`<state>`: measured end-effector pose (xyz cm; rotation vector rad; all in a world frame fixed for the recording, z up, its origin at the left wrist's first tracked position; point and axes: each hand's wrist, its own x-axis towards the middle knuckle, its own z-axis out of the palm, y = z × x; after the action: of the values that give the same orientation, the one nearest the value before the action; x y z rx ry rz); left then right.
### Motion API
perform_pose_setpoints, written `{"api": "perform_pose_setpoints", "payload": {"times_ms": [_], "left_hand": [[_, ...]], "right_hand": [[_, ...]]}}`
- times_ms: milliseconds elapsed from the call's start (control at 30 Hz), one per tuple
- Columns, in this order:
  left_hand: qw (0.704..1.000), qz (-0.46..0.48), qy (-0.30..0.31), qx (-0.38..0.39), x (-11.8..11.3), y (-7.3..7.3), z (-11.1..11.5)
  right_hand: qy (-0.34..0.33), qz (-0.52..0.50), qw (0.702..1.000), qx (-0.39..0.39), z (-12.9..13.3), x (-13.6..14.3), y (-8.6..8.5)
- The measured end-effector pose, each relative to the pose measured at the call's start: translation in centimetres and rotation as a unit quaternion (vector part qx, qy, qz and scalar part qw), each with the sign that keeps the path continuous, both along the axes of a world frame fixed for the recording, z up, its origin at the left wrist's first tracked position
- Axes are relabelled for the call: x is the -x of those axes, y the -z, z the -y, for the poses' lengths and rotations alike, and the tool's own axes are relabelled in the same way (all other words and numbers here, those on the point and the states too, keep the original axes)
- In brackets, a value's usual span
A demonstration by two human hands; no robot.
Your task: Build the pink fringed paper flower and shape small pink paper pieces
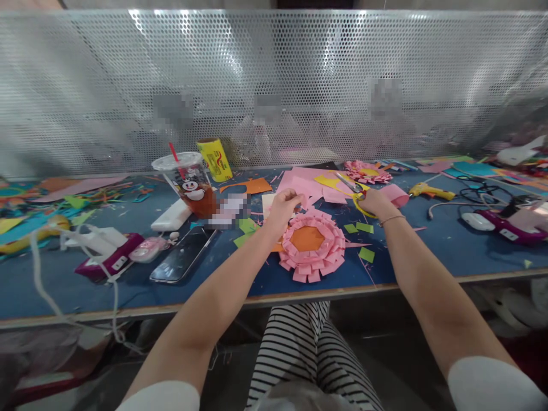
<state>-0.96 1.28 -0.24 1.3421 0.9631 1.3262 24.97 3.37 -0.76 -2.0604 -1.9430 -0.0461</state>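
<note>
On the blue table in front of me lies a paper flower (329, 260) with layered pink petals around an orange centre. Just beyond its upper left edge, my left hand (283, 206) is closed in a pinch on a small pink paper piece (304, 201). My right hand (373, 202) is closed around the yellow handle of a pair of scissors (351, 185), whose blades point away to the upper left over pink and yellow paper. A second pink flower (369, 172) with a yellow centre rests behind the scissors. The fingertips of my right hand are partly hidden.
A drink cup (188, 182), a phone (184, 257) and a purple power strip (112, 256) stand to the left. On the right are a yellow glue gun (432, 191), cables and another purple power strip (509, 227). Green paper squares (366, 254) lie scattered. A perforated metal screen (274, 68) closes the back.
</note>
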Motion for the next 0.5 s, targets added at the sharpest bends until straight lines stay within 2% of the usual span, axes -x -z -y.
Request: {"api": "perform_pose_setpoints", "payload": {"times_ms": [67,167,233,300,367,500], "left_hand": [[1.000,0.011,-0.012,-0.012,0.0,-0.2,0.0],[0.998,0.022,-0.041,-0.051,0.2,-0.5,0.0],[0.994,0.030,-0.059,-0.087,0.4,-0.6,0.0],[0.990,0.022,-0.075,-0.120,0.6,-0.7,0.0],[0.986,0.008,-0.088,-0.138,0.7,-0.8,0.0],[0.986,-0.013,-0.102,-0.132,0.6,-1.0,0.1]], "right_hand": [[-0.004,-0.030,0.999,-0.024,0.1,0.7,-0.5],[-0.067,-0.139,0.987,-0.042,0.6,2.8,-0.9],[-0.148,-0.261,0.954,0.005,1.1,4.3,-0.8],[-0.219,-0.335,0.916,0.021,1.6,5.5,-0.5],[-0.255,-0.322,0.912,0.006,2.1,6.4,-0.3],[-0.260,-0.242,0.935,0.010,3.0,7.2,-0.6]]}}
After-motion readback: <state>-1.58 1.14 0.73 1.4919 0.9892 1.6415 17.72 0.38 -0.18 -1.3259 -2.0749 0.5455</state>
